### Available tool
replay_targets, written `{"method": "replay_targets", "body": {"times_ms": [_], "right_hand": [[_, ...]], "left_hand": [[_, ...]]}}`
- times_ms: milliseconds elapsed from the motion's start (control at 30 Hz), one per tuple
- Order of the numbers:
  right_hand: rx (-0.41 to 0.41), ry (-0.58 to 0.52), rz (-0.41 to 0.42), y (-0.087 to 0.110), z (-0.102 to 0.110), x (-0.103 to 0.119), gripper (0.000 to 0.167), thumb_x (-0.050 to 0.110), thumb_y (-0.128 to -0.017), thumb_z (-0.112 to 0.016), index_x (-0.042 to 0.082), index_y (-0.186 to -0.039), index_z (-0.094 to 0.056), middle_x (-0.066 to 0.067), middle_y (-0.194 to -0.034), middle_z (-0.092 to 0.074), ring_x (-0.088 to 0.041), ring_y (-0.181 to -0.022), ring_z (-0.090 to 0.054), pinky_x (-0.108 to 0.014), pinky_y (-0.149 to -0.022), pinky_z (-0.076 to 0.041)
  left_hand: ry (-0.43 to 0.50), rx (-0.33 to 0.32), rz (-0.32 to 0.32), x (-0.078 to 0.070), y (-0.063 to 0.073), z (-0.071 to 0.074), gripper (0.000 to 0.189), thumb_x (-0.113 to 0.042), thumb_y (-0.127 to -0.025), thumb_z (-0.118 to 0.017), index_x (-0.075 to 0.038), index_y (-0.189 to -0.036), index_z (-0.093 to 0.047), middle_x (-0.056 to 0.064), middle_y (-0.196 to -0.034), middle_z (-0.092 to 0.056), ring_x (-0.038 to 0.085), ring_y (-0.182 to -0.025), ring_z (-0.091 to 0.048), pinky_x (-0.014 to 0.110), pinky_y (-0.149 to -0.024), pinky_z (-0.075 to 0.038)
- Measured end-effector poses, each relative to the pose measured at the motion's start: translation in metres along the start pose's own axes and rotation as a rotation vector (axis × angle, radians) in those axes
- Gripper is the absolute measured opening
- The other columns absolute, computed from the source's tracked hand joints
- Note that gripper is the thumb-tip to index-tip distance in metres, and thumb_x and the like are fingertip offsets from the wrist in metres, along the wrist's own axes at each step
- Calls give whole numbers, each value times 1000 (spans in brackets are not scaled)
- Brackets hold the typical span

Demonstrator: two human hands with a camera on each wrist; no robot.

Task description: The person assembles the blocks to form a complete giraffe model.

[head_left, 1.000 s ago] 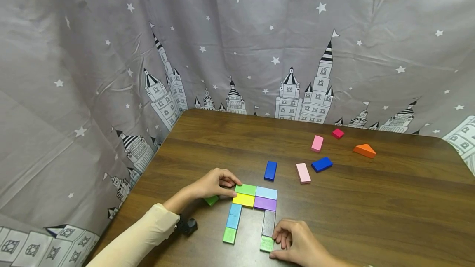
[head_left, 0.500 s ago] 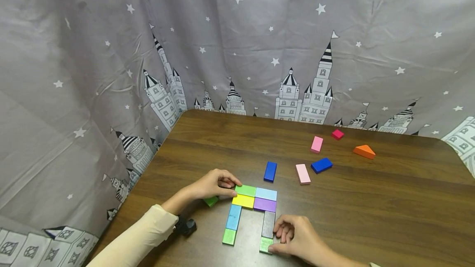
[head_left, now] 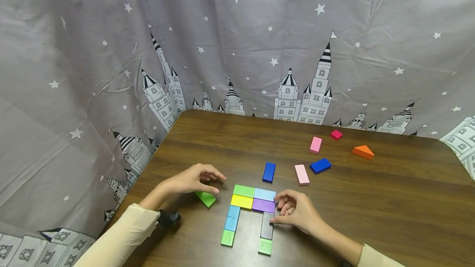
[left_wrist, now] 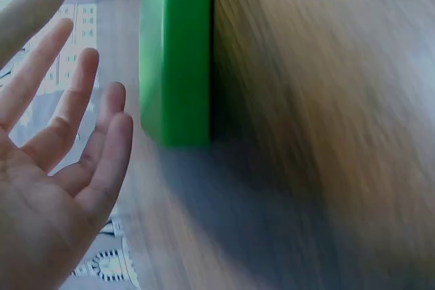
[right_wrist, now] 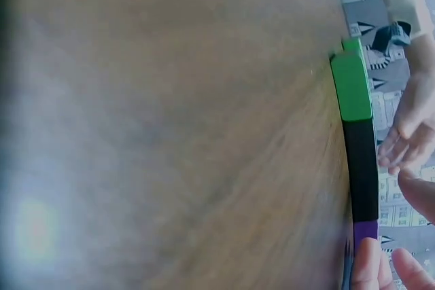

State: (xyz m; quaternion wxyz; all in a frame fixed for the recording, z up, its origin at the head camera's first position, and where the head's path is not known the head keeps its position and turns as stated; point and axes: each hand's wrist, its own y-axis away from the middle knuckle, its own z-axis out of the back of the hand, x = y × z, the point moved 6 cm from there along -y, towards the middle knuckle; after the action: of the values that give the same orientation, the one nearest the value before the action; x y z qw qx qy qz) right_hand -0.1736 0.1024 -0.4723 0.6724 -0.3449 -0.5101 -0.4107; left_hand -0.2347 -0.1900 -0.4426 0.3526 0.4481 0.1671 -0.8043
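Flat blocks lie in an arch-like shape: green [head_left: 244, 190] and light blue [head_left: 265, 194] on top, yellow [head_left: 242, 202] and purple [head_left: 262, 205] below. The left leg is a blue block [head_left: 232, 218] over a small green block [head_left: 227, 238]; the right leg is a black block [head_left: 266, 228] over another small green block [head_left: 265, 247]. My left hand [head_left: 193, 179], fingers apart and holding nothing, hovers by a loose green block [left_wrist: 177, 59]. Along the arch's right side, my right hand [head_left: 301, 211] has fingertips at the purple block and its thumb by the black one.
Behind the arch lie a blue block [head_left: 269, 172], a light pink block [head_left: 302, 174] and another blue block [head_left: 320, 166]. Farther back are a pink block [head_left: 316, 145], a small red block [head_left: 336, 134] and an orange triangle [head_left: 363, 151]. A grey curtain [head_left: 222, 32] borders the table.
My left hand has let go of the arch's left edge and drawn back left, uncovering the loose green block. My right hand has slid up from the bottom green block to the purple one.
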Motion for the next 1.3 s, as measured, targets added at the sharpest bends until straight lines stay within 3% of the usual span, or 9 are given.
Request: {"method": "replay_targets", "body": {"times_ms": [367,567,800,1033,1300], "right_hand": [[9,-29,-42,-12,1,-4,48,-4,-66,-91,-11,-106,-66,-16,-83,-61,-9,-64,-61,-20,-58,-54],[21,-30,-53,-13,1,-4,48,-5,-67,-90,-12,-107,-66,-14,-83,-61,-10,-64,-62,-21,-58,-55],[22,-11,-61,-14,1,-3,47,-5,-66,-90,-12,-107,-66,-13,-82,-62,-10,-63,-62,-21,-57,-55],[30,-14,-65,-14,0,-4,46,-6,-67,-89,-13,-106,-66,-13,-82,-63,-10,-63,-62,-20,-56,-54],[30,-22,-59,-14,0,-4,47,-7,-67,-89,-13,-107,-65,-14,-81,-63,-10,-63,-62,-21,-57,-55]], "left_hand": [[-97,22,-26,14,25,10,40,-17,-80,-86,-3,-116,-72,6,-117,-67,22,-112,-60,44,-96,-51],[-33,41,-39,20,30,8,36,-8,-80,-84,0,-114,-72,11,-113,-68,23,-105,-63,39,-91,-54],[8,43,17,25,35,5,34,-3,-80,-82,2,-112,-73,10,-113,-67,19,-102,-64,34,-90,-55],[-18,-34,50,22,39,2,32,-2,-79,-84,2,-109,-74,11,-109,-68,19,-97,-65,32,-86,-56],[-60,-174,116,17,44,-4,34,-9,-76,-88,1,-106,-75,8,-100,-68,19,-87,-65,33,-79,-58]]}}
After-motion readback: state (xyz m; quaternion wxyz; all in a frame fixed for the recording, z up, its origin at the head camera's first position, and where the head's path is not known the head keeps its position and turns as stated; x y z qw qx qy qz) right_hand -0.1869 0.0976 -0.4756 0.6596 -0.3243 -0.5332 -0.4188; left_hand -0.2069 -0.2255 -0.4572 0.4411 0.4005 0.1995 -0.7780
